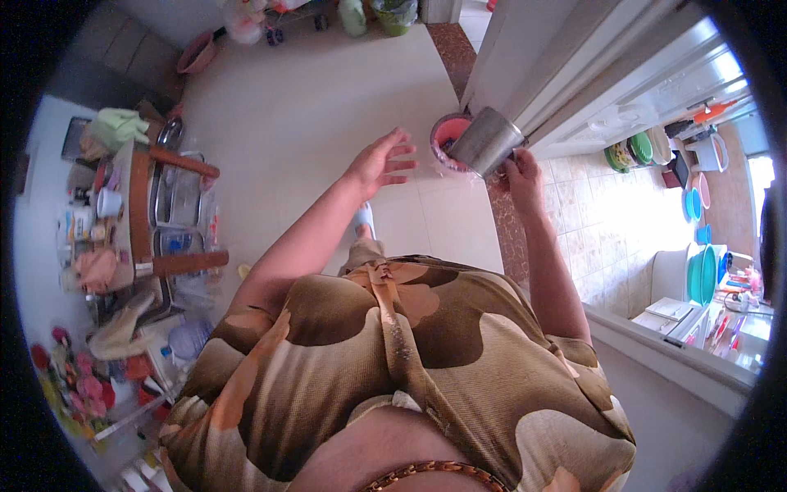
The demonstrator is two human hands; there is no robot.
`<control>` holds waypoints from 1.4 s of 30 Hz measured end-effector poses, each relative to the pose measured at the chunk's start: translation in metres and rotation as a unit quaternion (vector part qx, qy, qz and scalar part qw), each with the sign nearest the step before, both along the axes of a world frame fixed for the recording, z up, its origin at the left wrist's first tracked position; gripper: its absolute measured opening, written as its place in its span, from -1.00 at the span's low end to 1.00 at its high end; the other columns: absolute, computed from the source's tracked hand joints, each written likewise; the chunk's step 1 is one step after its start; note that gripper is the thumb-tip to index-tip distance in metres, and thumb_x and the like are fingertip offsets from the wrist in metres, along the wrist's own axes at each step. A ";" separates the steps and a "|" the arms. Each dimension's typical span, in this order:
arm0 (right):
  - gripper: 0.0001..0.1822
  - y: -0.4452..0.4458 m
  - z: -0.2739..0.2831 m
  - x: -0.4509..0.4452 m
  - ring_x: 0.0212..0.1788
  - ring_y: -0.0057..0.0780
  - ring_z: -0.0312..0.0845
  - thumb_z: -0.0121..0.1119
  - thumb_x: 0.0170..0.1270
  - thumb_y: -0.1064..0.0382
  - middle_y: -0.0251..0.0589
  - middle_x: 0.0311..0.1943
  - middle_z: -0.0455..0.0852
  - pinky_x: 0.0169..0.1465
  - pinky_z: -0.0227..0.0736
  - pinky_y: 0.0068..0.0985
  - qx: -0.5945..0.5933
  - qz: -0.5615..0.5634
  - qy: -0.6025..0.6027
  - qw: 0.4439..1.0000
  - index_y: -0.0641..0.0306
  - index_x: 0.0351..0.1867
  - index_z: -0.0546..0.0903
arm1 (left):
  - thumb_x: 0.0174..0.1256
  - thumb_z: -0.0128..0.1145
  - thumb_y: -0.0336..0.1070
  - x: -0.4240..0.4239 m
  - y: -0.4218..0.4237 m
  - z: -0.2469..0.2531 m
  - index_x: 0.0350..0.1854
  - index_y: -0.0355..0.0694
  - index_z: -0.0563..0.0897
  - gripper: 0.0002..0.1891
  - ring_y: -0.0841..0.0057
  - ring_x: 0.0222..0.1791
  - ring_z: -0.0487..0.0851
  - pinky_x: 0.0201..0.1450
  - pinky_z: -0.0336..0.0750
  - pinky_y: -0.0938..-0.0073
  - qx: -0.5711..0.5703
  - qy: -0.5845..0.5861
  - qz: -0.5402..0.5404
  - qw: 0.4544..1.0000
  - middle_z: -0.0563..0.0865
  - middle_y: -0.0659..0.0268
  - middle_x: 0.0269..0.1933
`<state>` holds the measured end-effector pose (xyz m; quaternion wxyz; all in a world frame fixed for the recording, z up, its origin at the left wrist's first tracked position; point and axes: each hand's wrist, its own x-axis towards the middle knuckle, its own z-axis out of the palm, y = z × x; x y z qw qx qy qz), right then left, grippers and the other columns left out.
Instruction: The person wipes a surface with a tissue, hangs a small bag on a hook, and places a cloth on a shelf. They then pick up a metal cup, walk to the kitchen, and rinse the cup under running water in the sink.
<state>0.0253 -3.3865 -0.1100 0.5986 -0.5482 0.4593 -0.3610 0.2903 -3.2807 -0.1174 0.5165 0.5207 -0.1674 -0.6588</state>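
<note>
My right hand (522, 176) grips a grey metal mug (490, 138) on the side nearest me, apparently by its handle, which my fingers mostly hide. The mug is tilted sideways and overlaps a pink bin (442, 129) with a liner around its rim; part of the bin's inside is covered by the mug. Whether the two touch I cannot tell. Off to the left, my left hand (378, 161) hangs over the pale floor with its fingers spread, holding nothing.
A door frame (541, 92) rises just right of the bin, above a brown patterned threshold strip (507, 227). Beyond it lies a tiled room with basins (702, 273). Leftward stands a cluttered table (138, 209). A green bin (395, 17) stands at the far wall.
</note>
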 end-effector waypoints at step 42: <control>-0.78 -0.717 0.065 0.513 -0.34 -0.53 0.62 0.12 0.33 0.18 -0.22 -0.24 0.66 -0.27 0.61 -0.54 0.244 -0.094 -0.360 0.896 0.25 -0.15 0.46 | 0.07 0.39 -0.28 0.424 -0.848 0.064 0.42 -0.14 0.00 -0.06 0.45 0.15 0.43 0.21 0.36 0.42 -0.337 -0.146 -0.151 0.918 0.40 0.20 0.17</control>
